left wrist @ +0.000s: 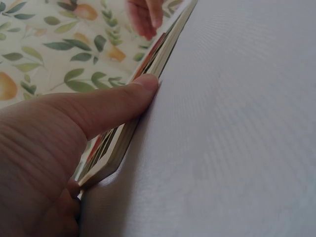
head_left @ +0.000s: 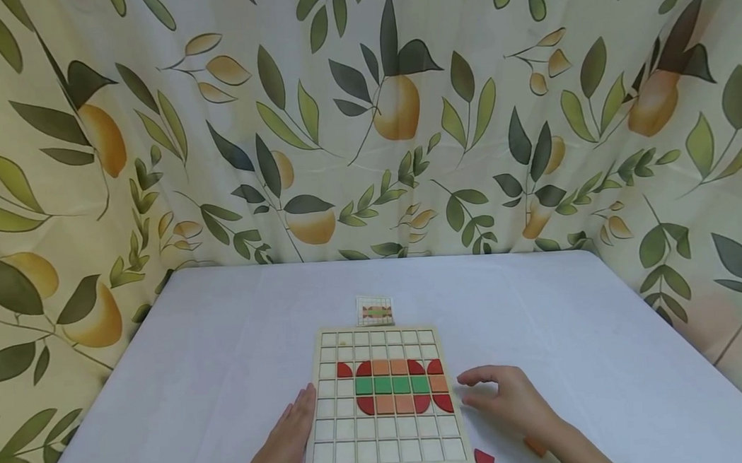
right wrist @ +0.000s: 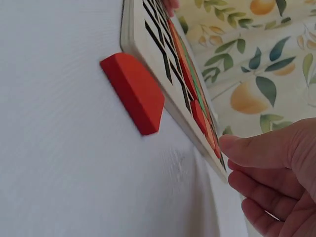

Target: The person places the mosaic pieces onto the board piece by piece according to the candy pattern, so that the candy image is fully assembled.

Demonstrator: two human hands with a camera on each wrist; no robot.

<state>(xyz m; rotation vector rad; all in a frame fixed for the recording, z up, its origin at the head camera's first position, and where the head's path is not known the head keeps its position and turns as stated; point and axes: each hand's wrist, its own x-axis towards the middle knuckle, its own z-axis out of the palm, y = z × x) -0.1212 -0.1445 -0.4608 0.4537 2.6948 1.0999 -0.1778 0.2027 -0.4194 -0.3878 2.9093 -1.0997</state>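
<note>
A wooden grid board (head_left: 355,428) lies flat on the table, holding red quarter-round, orange square and green square tiles (head_left: 383,385) in its middle rows. My left hand (head_left: 282,446) rests at the board's near left corner, straight fingers along the left side. In the left wrist view its thumb (left wrist: 118,103) presses the near edge. Just off the board's right edge is my right hand (head_left: 515,400), thumb and forefinger apart with nothing between them. A loose red quarter-round tile (right wrist: 132,94) lies beside the board's near right corner. My right forearm partly covers an orange tile (head_left: 535,447).
A small pattern card (head_left: 374,310) touches or nearly touches the board's far edge. White cloth (head_left: 243,324) covers the table. Behind and at both sides hangs a leaf-and-fruit curtain (head_left: 368,189).
</note>
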